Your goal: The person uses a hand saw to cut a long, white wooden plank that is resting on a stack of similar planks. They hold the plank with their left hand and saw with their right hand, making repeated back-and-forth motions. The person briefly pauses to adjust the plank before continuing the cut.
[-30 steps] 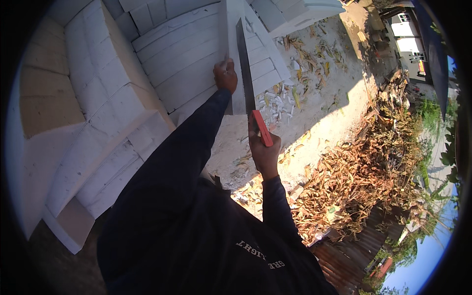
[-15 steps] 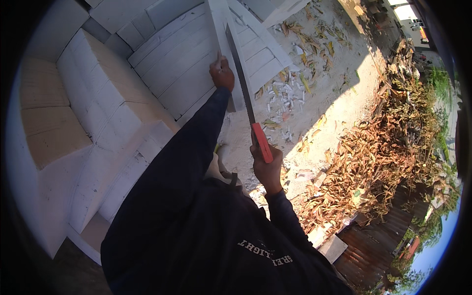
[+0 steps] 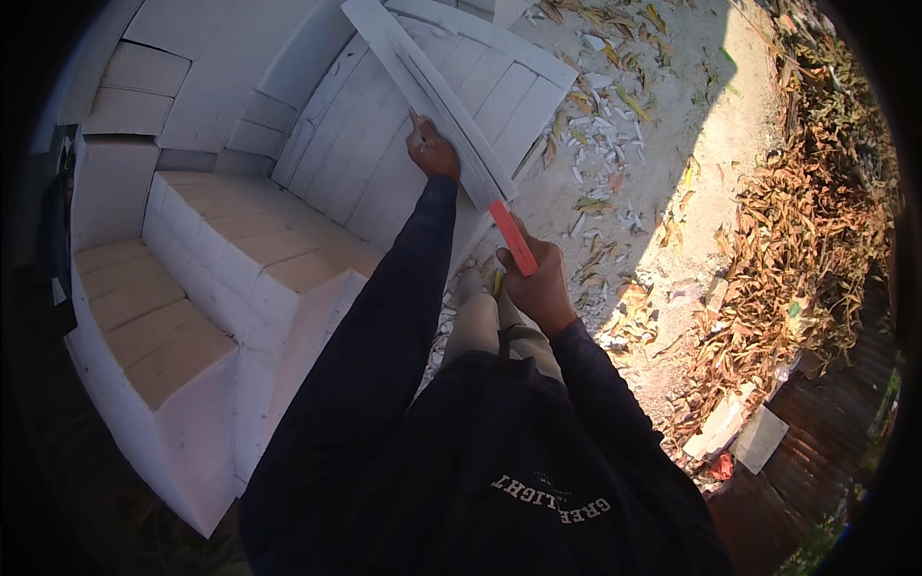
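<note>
A long, narrow white block [image 3: 373, 34] lies at a slant across a pile of white slabs [image 3: 336, 163] at the top middle. My left hand [image 3: 432, 149] has its fingers curled against the left side of that block. My right hand [image 3: 538, 283], below the block's lower end, grips the red handle [image 3: 511, 237] of a saw. The thin blade lies along the block, mostly edge-on and hard to make out. Below the hands my beige-clad legs [image 3: 475, 331] show between the dark sleeves.
Stepped stacks of white blocks [image 3: 139, 331] fill the left side. White offcuts and leaves [image 3: 600, 134] litter the pale ground to the right. Farther right lie a heap of dry leaves [image 3: 788, 240], a loose grey slab [image 3: 759, 437] and a rusty corrugated sheet [image 3: 807, 480].
The view has swung, so the block and saw slant more to the upper left and my legs show more. Both hands keep their holds, the right one appearing slightly higher than half a second ago.
</note>
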The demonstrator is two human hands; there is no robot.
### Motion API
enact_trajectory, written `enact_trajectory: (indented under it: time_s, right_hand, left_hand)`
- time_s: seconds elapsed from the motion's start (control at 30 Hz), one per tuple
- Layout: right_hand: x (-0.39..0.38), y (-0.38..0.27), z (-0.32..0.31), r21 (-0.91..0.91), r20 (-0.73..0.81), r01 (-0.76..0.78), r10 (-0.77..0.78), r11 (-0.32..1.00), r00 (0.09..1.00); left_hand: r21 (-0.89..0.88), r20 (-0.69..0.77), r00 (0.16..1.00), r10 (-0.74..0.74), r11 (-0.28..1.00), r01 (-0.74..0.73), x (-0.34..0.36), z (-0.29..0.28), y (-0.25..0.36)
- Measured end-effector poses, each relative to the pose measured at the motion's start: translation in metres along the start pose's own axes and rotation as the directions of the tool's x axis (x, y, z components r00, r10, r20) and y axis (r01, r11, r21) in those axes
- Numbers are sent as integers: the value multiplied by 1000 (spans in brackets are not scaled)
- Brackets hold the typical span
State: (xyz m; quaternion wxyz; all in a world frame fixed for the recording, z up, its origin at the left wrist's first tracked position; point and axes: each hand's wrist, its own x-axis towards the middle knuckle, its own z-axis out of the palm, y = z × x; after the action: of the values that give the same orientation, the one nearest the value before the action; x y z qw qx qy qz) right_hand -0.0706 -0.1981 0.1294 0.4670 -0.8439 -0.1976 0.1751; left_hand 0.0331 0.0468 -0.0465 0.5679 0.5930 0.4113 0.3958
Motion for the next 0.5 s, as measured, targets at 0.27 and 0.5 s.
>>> enact_trajectory:
  time_s: [0.27, 0.5]
  right_hand:
    - [-25, -1, -25, 112, 47, -103, 98, 988, 994]
    - [-57, 0, -38, 71, 14, -16, 15, 997, 1000]
  left_hand:
    - [-71, -46, 995, 91, 993, -94, 0, 4, -11]
    - [12, -99, 995, 6, 1000, -5, -7, 3, -1]
